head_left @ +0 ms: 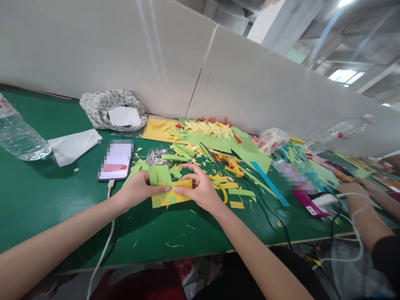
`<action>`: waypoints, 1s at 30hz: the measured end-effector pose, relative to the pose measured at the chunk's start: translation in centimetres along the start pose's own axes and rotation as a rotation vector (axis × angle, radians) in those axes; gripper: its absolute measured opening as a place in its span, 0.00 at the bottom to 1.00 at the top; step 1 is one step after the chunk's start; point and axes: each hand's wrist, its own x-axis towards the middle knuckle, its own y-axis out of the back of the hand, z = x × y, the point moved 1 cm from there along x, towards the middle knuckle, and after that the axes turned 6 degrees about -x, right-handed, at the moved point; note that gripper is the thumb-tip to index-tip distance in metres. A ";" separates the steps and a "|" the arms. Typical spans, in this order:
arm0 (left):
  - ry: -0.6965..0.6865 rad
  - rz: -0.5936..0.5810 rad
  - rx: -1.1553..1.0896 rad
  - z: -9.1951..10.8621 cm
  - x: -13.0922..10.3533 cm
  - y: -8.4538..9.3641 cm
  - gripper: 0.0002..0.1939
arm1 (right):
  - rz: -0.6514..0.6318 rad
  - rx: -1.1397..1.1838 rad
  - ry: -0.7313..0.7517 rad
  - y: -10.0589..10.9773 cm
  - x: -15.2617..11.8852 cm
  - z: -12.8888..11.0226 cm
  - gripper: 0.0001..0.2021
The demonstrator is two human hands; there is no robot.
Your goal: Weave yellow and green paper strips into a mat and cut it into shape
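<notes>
Between both hands is a piece of woven paper strips, light green and yellow, held just above the green table. My left hand pinches its left side, with the thumb lying across the front. On the right side, my right hand grips the yellow strips between thumb and fingers; both thumb tips nearly meet at the middle. Behind the paper lies a clear dish of small shiny beads or eyes. A yellow glue gun rests to the right of my right hand, among loose green and yellow strips.
A phone with a white cable lies left, near a water bottle and a tissue. A patterned cloth bag and a finished-looking woven paper piece sit by the partition. At right, a co-worker's arm reaches past a magenta box.
</notes>
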 end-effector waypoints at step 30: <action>-0.080 0.121 -0.240 0.1 0.3 0.5 0.14 | 0.167 0.209 -0.058 0.6 0.6 -0.2 0.31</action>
